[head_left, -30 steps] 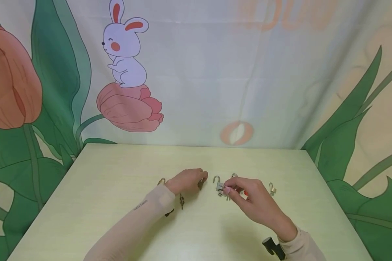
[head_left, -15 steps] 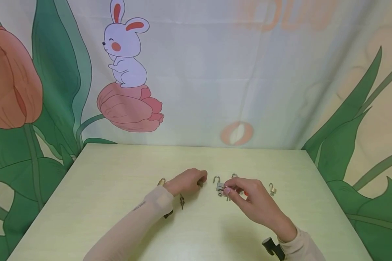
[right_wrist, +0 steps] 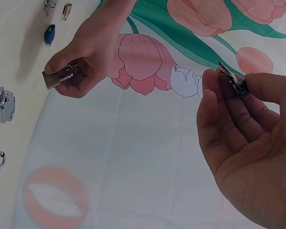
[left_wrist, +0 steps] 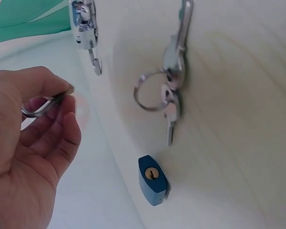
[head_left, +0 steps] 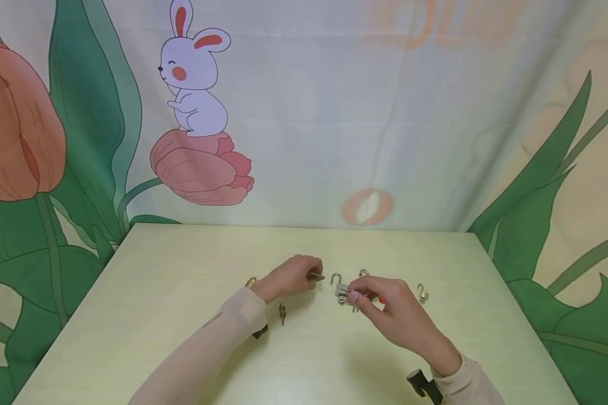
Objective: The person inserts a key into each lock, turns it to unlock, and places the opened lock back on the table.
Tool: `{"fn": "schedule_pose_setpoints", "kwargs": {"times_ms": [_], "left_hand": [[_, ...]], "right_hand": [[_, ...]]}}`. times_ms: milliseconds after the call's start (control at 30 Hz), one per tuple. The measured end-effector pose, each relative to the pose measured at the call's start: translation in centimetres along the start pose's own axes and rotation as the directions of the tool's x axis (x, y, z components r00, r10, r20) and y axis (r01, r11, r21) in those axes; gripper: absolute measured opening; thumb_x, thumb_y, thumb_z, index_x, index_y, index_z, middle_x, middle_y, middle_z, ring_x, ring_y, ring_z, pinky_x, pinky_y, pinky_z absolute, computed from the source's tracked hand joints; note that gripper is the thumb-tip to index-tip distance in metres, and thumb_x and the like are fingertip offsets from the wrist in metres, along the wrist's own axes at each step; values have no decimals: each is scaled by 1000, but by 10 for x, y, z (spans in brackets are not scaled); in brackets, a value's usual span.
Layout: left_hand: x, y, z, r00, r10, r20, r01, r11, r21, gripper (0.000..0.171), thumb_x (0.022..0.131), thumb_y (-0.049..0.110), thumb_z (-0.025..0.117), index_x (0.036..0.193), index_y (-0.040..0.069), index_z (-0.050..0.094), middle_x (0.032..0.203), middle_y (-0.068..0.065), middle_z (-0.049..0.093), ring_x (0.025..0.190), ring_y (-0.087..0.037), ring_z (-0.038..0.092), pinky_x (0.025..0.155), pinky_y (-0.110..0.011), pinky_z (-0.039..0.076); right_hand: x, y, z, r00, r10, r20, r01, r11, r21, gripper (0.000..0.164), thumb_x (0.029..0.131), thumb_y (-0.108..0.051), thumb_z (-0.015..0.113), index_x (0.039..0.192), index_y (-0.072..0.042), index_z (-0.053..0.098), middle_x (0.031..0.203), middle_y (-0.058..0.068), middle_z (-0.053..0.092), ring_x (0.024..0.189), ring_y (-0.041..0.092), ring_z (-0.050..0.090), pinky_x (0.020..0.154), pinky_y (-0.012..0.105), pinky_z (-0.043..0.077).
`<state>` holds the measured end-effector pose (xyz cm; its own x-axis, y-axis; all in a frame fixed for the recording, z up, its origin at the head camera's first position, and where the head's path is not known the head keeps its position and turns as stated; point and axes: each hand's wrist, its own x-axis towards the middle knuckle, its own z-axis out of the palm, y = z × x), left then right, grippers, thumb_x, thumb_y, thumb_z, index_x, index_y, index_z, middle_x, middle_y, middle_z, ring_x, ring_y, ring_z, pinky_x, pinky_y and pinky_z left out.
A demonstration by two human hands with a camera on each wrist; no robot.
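Note:
My left hand [head_left: 293, 275] pinches a small brass-coloured padlock [right_wrist: 52, 79] between thumb and fingers, above the table. Its metal shackle [left_wrist: 35, 113] curves inside the fingers in the left wrist view. My right hand [head_left: 400, 312] pinches a small bunch of metal keys [right_wrist: 234, 81] between thumb and fingertips; how many is hard to tell. Behind those fingertips in the head view stands a silver padlock [head_left: 340, 290] with its shackle open. Below the left wrist lie keys on a ring [left_wrist: 171, 86], and a blue padlock [left_wrist: 152, 180] lies beyond them.
At the right lies another open brass padlock [head_left: 423, 294]. A red item [head_left: 382, 299] and a shackle [head_left: 363, 272] show partly behind the right hand. A brass-coloured item [head_left: 251, 281] sits behind the left wrist. The pale table [head_left: 182, 264] meets a printed curtain [head_left: 304, 112].
The left hand has risen slightly, and the padlock in it has turned from slanting downward to pointing right. The right hand has stayed in place.

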<state>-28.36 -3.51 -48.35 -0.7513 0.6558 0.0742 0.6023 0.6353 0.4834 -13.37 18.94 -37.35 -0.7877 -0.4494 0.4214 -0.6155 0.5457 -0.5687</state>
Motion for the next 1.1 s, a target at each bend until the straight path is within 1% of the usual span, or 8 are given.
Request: {"fn": "schedule_pose_setpoints", "kwargs": {"times_ms": [200,333,467,567,700,767,967,1100], "left_hand": [[-6,7,-8,996,30,-87,-36,997,-68,8,89,10,65,97,12,67,89,3,66,75,-8,55,71,-24,49],[-12,15,-17,987,52,-152,-70,991,-117,8,89,10,65,97,11,66,88,2,66,74,-8,56,68,-23,49],[-20,23,-26,976,40,-215,-80,980,-185,10,88,9,66,98,11,67,90,2,67,74,-7,57,66,-21,49],[-29,31,-33,960,33,-279,-95,973,-211,12,87,9,67,99,12,67,91,2,67,76,-7,58,69,-23,52],[-42,44,-45,931,54,-362,-140,966,-217,13,87,8,67,100,12,68,93,2,67,77,-6,59,72,-31,56],[-48,50,-50,919,63,-389,-159,962,-222,14,88,7,67,100,14,68,93,4,67,77,-5,60,73,-32,56],[-64,67,-61,890,63,-451,-203,942,-269,16,87,7,68,99,18,68,92,9,68,79,-2,62,74,-25,55],[-74,79,-69,877,55,-477,-227,923,-311,17,86,7,68,98,19,68,92,10,68,80,-3,63,75,-25,55]], "right_hand": [[1,1,0,1000,-21,-11,21,1000,3,10,95,-16,66,96,-26,69,84,-18,68,71,-1,56,62,22,47],[2,1,-1,999,-24,-21,25,1000,5,9,96,-19,64,95,-26,68,83,-17,67,71,0,56,61,22,47],[3,-1,-2,1000,-12,-24,12,1000,21,7,96,-20,63,95,-25,68,82,-17,66,72,1,57,60,21,48],[3,-3,-2,1000,-10,-25,11,1000,29,7,96,-19,64,95,-24,68,82,-15,67,71,1,57,59,21,47],[5,-4,-3,999,2,-33,-1,999,40,6,96,-19,64,96,-22,69,82,-13,67,69,1,58,58,21,49],[5,-4,-3,999,8,-38,-7,999,43,5,96,-18,64,96,-21,69,82,-13,68,70,1,59,58,21,51],[7,-6,-2,999,-2,-54,4,1000,29,7,96,-16,64,99,-19,70,81,-13,67,70,0,59,60,22,50],[9,-10,-1,998,-16,-67,18,999,33,8,95,-15,65,99,-20,70,81,-14,67,70,0,59,59,21,50]]}}
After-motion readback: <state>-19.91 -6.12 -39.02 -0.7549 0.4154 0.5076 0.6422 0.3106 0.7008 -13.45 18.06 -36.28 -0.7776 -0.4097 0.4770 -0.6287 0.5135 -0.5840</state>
